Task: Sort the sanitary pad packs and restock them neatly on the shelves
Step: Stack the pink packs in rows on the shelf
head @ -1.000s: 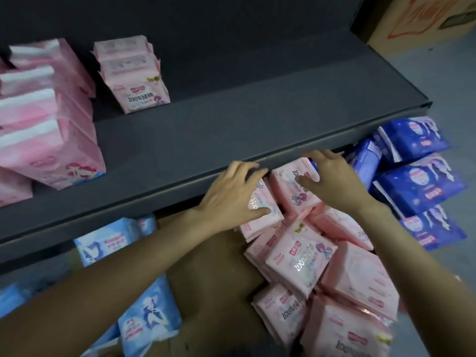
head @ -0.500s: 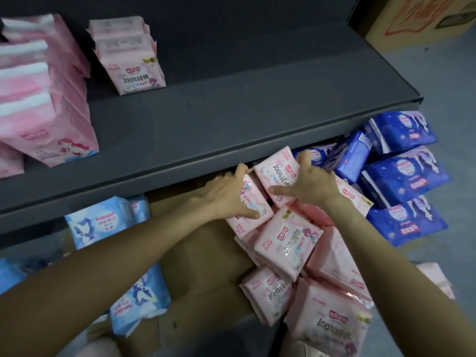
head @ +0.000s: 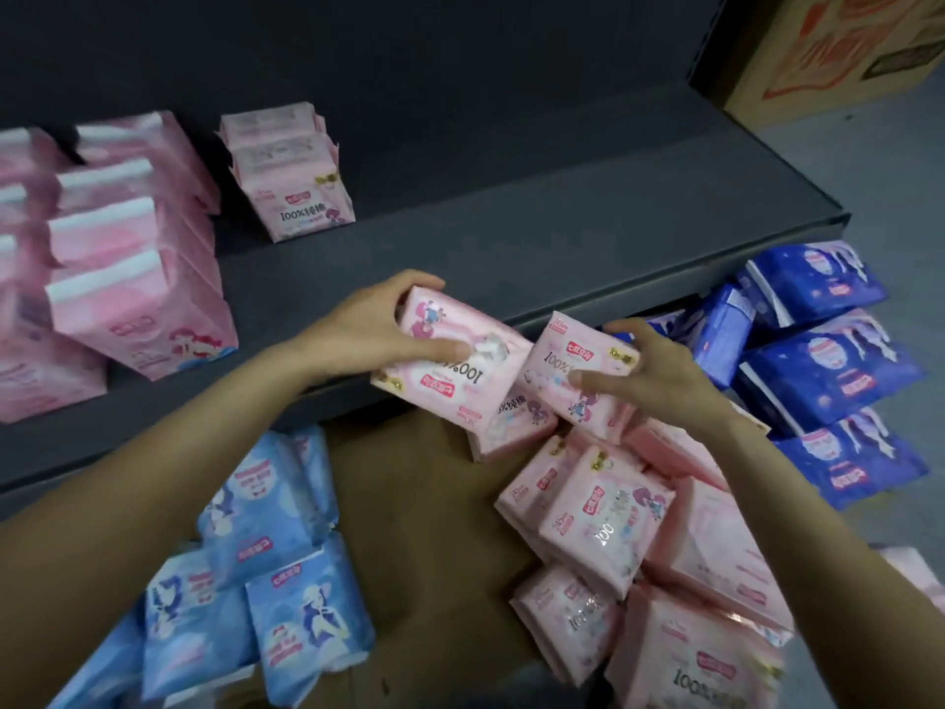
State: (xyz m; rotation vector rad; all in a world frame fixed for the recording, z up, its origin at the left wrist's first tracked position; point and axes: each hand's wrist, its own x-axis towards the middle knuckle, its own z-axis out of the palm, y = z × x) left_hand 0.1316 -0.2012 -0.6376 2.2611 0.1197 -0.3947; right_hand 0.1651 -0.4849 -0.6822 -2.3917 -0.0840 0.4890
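1. Now my left hand point(head: 368, 330) grips a pink pack point(head: 450, 360), fingers curled over its far edge and thumb pressed on its printed face; half a second ago that hand was low in the pile, and it has since lifted to the shelf point(head: 511, 258) lip.
2. My right hand point(head: 649, 371) grips a second pack point(head: 578, 371), fingers bent over its right end, thumb on the face. It too has come up from the pile.
3. The two packs touch between my hands, left one overlapping the right one's corner, both tilted and printed upside-down to me. A third pack point(head: 511, 427) sits just under them, touching both.
4. Below my right wrist lies the pink pile point(head: 613, 545), on brown cardboard point(head: 429, 529) as before.
5. Beyond my left fingers, on the shelf, a small pink stack point(head: 291, 181) stands upright; left of it are rows of bigger pink packs point(head: 133, 278). The view has swung, so they show lower in frame than earlier.
6. Right of my right fingers lie dark blue packs point(head: 828, 371), stacked under the shelf end.
7. Under my left forearm sit light blue packs point(head: 266, 570), just beside the cardboard.
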